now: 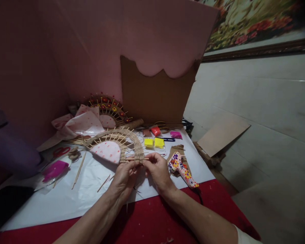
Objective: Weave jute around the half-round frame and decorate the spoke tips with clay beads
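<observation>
A half-round craft piece [137, 145] of twine-wrapped arches and thin wooden sticks rests tilted above the white sheet. Its inner half-circle is covered with pink dotted fabric [106, 151]. My left hand [127, 176] pinches the lower right end of the twine band, thumb on top. Close beside it, my right hand [159, 171] has thumb and fingers closed at the same end, around a stick [147, 159] that pokes out to the right. The fingertips of both hands nearly meet. Whatever lies beneath the fingers is hidden.
A flower-patterned glue gun [184, 169] lies on cardboard at the right. Yellow packets [154, 143] and a magenta packet [176, 135] are behind. Red scissors [61, 151], loose sticks [78, 171] and a magenta bag [55, 170] lie left. A decorated half-round piece [108, 105] stands at the back.
</observation>
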A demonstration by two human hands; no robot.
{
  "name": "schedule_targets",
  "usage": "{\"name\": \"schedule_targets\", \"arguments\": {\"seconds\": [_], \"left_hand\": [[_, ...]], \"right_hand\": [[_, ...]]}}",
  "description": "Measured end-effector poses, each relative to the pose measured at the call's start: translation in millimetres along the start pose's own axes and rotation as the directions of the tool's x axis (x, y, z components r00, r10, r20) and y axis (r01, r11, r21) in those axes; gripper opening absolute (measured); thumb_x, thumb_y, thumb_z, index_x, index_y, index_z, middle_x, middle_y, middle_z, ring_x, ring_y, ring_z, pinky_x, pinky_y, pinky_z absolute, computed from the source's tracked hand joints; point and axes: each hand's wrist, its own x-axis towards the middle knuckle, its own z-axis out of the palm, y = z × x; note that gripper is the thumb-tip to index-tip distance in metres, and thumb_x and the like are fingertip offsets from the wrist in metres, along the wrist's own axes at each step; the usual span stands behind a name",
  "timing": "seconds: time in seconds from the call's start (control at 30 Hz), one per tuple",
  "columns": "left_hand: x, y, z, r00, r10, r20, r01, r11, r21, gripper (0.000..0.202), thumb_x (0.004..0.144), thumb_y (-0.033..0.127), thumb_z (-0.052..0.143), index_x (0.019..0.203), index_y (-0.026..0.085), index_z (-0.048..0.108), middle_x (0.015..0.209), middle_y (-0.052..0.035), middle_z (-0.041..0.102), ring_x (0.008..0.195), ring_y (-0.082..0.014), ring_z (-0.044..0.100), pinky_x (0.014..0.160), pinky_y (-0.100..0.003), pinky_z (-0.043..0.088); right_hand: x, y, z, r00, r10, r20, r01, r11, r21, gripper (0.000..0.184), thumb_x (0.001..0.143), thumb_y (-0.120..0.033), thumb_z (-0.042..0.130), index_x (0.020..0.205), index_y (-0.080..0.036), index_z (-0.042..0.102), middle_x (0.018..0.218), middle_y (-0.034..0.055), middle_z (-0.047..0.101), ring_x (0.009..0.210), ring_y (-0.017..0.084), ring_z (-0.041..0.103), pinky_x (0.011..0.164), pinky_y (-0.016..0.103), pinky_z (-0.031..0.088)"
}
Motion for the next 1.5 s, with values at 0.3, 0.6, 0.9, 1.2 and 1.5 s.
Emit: {"name": "schedule_targets", "arguments": {"seconds": [0.3, 0.6, 0.9, 1.2, 1.5], "left_hand": [[0.9, -1.5, -0.6, 1.000, 0.007, 0.001, -0.007, 1.000, -0.010, 0.012, 0.056, 0.000, 0.066, 0.065, 0.008, 0.067, 0.067, -0.0055, 0.068, 0.063, -0.0127, 0.061, 0.059, -0.021, 0.050], [0.9, -2.2, -1.8, 1.000, 0.016, 0.026, -0.016, 1.000, -0.015, 0.009, 0.057, 0.002, 0.068, 0.063, 0.009, 0.067, 0.066, -0.0042, 0.066, 0.064, -0.0121, 0.060, 0.060, -0.021, 0.050], [-1.5, -2.2, -0.8, 0.999, 0.032, 0.039, -0.031, 0.999, -0.023, 0.012, 0.059, 0.001, 0.066, 0.066, 0.011, 0.067, 0.071, -0.0046, 0.067, 0.071, -0.0147, 0.062, 0.066, -0.024, 0.051], [-1.3, -2.5, -0.1, 1.000, 0.008, 0.025, -0.008, 1.000, -0.020, 0.006, 0.062, 0.005, 0.065, 0.065, 0.010, 0.068, 0.070, -0.0058, 0.068, 0.066, -0.0131, 0.061, 0.064, -0.022, 0.052], [-0.1, -2.3, 1.8, 1.000, -0.003, -0.006, 0.003, 1.000, -0.011, 0.010, 0.057, 0.002, 0.061, 0.059, 0.011, 0.064, 0.072, -0.0069, 0.068, 0.071, -0.0156, 0.062, 0.066, -0.024, 0.051]], "right_hand": [[0.2, 3.0, 0.3, 0.999, 0.034, 0.005, -0.034, 0.996, 0.079, 0.014, 0.061, -0.020, 0.065, 0.070, -0.017, 0.055, 0.054, -0.0077, 0.052, 0.037, 0.006, 0.043, 0.035, 0.019, 0.035], [0.2, 1.3, -0.1, 0.999, 0.022, 0.037, -0.024, 0.998, 0.052, 0.016, 0.063, -0.025, 0.066, 0.072, -0.015, 0.057, 0.056, -0.0058, 0.053, 0.041, 0.007, 0.044, 0.038, 0.019, 0.037], [0.7, 2.2, 1.2, 0.999, -0.005, 0.032, 0.005, 1.000, 0.009, 0.013, 0.063, -0.021, 0.064, 0.072, -0.016, 0.056, 0.057, -0.0055, 0.052, 0.045, 0.008, 0.045, 0.039, 0.019, 0.038], [-0.5, 0.6, 0.9, 1.000, -0.017, 0.022, 0.018, 1.000, -0.018, 0.010, 0.064, -0.020, 0.062, 0.071, -0.017, 0.055, 0.055, -0.0061, 0.050, 0.042, 0.008, 0.044, 0.038, 0.019, 0.036], [-0.2, 3.6, 0.1, 0.999, -0.008, 0.040, 0.008, 1.000, 0.011, 0.013, 0.064, -0.023, 0.064, 0.072, -0.017, 0.055, 0.055, -0.0063, 0.049, 0.043, 0.009, 0.043, 0.038, 0.020, 0.036]]}}
